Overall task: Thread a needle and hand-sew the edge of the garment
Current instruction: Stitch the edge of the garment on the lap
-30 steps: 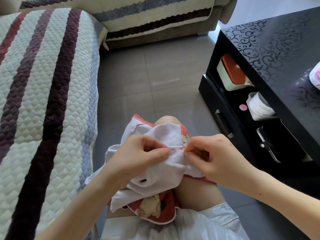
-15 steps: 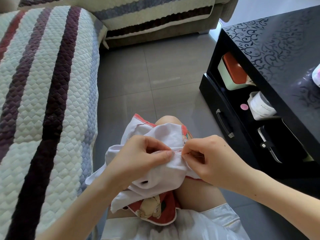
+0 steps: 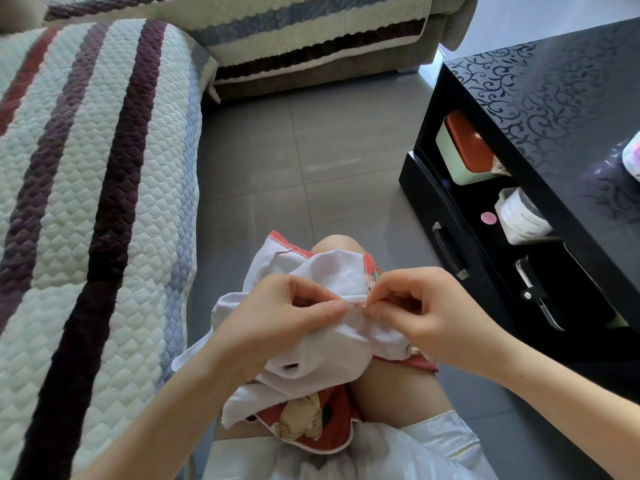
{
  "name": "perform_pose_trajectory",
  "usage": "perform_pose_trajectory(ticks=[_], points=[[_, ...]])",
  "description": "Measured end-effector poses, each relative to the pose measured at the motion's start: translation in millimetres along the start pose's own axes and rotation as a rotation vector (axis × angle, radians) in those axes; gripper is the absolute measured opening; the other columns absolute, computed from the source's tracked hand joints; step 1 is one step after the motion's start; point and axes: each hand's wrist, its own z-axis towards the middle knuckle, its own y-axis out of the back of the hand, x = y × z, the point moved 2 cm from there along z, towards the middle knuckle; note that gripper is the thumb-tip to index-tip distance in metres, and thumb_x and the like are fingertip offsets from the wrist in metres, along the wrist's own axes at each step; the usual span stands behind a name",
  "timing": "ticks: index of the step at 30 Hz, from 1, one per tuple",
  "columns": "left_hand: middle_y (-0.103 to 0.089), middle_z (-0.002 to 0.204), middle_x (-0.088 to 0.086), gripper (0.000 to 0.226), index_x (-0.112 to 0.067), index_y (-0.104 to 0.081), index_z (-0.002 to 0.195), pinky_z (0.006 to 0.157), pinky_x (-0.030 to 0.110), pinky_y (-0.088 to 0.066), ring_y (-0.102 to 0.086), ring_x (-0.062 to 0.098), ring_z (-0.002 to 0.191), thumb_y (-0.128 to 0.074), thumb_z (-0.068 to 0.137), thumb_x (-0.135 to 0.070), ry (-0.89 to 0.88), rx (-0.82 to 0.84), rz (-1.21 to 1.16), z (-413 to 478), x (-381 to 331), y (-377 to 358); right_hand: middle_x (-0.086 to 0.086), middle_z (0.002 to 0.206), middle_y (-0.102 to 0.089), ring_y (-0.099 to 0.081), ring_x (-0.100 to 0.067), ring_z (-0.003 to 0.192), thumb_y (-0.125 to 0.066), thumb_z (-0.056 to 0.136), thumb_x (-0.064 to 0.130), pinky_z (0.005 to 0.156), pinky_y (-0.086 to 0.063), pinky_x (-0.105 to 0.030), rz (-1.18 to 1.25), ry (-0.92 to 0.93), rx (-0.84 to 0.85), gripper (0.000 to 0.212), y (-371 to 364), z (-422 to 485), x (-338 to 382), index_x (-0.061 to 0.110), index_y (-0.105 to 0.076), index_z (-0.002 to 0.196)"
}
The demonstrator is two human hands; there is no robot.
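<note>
Over a bare knee (image 3: 333, 244), the left hand (image 3: 277, 318) pinches crumpled white garment (image 3: 322, 355), right hand (image 3: 429, 317) pinches a thin needle (image 3: 363, 305).

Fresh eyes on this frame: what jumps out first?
Centre bottom, on the lap: the left hand pinches the white garment while the right hand pinches a barely visible needle at its edge. A striped quilted sofa cover fills the left; a glossy black table stands right.

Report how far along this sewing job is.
Done: threading looks finished, since pink stitching shows on the edge of the white garment. In hand: the left hand pinches the fold while the right hand pinches at the seam, needle too small to see. Left: the rest of the edge; how much is unclear.
</note>
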Motion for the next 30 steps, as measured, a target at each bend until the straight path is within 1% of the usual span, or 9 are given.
perform_pose_trajectory(ticks=[2, 7, 14, 17, 19, 23, 25, 28, 30], points=[[-0.073, 0.073, -0.007, 0.012, -0.019, -0.078, 0.078, 0.067, 0.013, -0.047, -0.064, -0.002, 0.073, -0.070, 0.086, -0.021, 0.007, 0.020, -0.038, 0.5, 0.1, -0.5, -0.004, 0.069, -0.069, -0.063, -0.018, 0.067, -0.059, 0.076, 0.010, 0.065, -0.049, -0.029, 0.062, -0.021, 0.017, 0.013, 1.3, -0.2, -0.1, 0.013, -0.071, 0.072], [-0.073, 0.078, -0.003, 0.011, -0.014, -0.077, 0.083, 0.072, 0.018, -0.048, -0.065, 0.003, 0.077, -0.068, 0.085, -0.020, -0.001, 0.077, -0.104, 1.5, 1.8, -0.5, -0.013, 0.073, -0.068, -0.060, -0.010, 0.070, -0.060, 0.076, 0.009, 0.067, -0.049, -0.024, 0.241, -0.083, 0.054, 0.011, 1.3, 0.6, -0.6, 0.006, -0.070, 0.073], [-0.072, 0.074, 0.001, 0.016, -0.018, -0.077, 0.072, 0.063, 0.015, -0.049, -0.065, 0.005, 0.072, -0.069, 0.067, -0.031, -0.001, 0.159, -0.232, 0.3, -1.5, -3.9, -0.002, 0.069, -0.063, -0.054, -0.008, 0.065, -0.061, 0.079, 0.009, 0.060, -0.043, -0.015, 0.491, -0.129, 0.104, 0.011, -7.4, -1.0, -1.6, 0.012, -0.068, 0.071], [-0.072, 0.074, 0.002, 0.016, -0.017, -0.077, 0.072, 0.064, 0.016, -0.050, -0.065, 0.006, 0.072, -0.070, 0.067, -0.031, -0.003, 0.131, -0.229, 1.6, 0.3, -3.4, -0.005, 0.066, -0.062, -0.051, -0.014, 0.058, -0.060, 0.086, 0.010, 0.053, -0.042, -0.019, 0.467, -0.160, 0.153, 0.007, -5.7, -1.8, -5.2, 0.005, -0.063, 0.083], [-0.071, 0.073, 0.000, 0.015, -0.017, -0.077, 0.071, 0.064, 0.015, -0.049, -0.064, 0.005, 0.070, -0.070, 0.067, -0.030, -0.002, 0.119, -0.239, 1.1, 0.1, -2.0, -0.011, 0.065, -0.063, -0.054, -0.017, 0.053, -0.057, 0.092, 0.001, 0.049, -0.045, -0.021, 0.428, -0.194, 0.147, 0.007, 2.1, -3.2, -10.2, -0.002, -0.059, 0.087], [-0.071, 0.070, -0.002, 0.009, -0.016, -0.076, 0.071, 0.064, 0.013, -0.049, -0.064, 0.003, 0.068, -0.071, 0.073, -0.023, -0.010, 0.091, -0.254, 1.3, -1.6, -5.5, -0.010, 0.060, -0.061, -0.056, -0.016, 0.051, -0.055, 0.090, -0.007, 0.050, -0.047, -0.021, 0.347, -0.151, 0.054, 0.012, 5.4, -3.0, -11.6, -0.006, -0.057, 0.079], [-0.071, 0.069, -0.004, 0.014, -0.019, -0.076, 0.069, 0.066, 0.012, -0.049, -0.064, 0.001, 0.070, -0.070, 0.081, -0.014, -0.036, 0.067, -0.224, 2.7, -4.0, -9.6, -0.016, 0.058, -0.060, -0.056, -0.019, 0.051, -0.056, 0.090, -0.007, 0.050, -0.048, -0.022, 0.378, -0.119, 0.028, 0.010, 0.7, -1.4, -7.4, -0.008, -0.059, 0.080], [-0.072, 0.070, -0.004, 0.019, -0.020, -0.077, 0.068, 0.067, 0.013, -0.050, -0.064, 0.001, 0.071, -0.068, 0.084, -0.013, -0.060, 0.045, -0.188, 3.8, -6.2, -9.7, -0.018, 0.065, -0.065, -0.062, -0.023, 0.056, -0.063, 0.090, 0.006, 0.054, -0.052, -0.029, 0.302, -0.043, -0.002, 0.005, -0.9, 0.2, -4.7, 0.002, -0.061, 0.091], [-0.073, 0.072, -0.003, 0.016, -0.018, -0.077, 0.072, 0.068, 0.014, -0.050, -0.064, 0.002, 0.073, -0.069, 0.085, -0.013, -0.071, 0.036, -0.176, 2.9, -7.0, -7.7, 0.000, 0.073, -0.070, -0.066, -0.017, 0.066, -0.065, 0.085, 0.029, 0.062, -0.053, -0.035, -0.054, 0.110, -0.141, 0.014, 4.3, -2.1, -5.0, 0.018, -0.063, 0.093]])
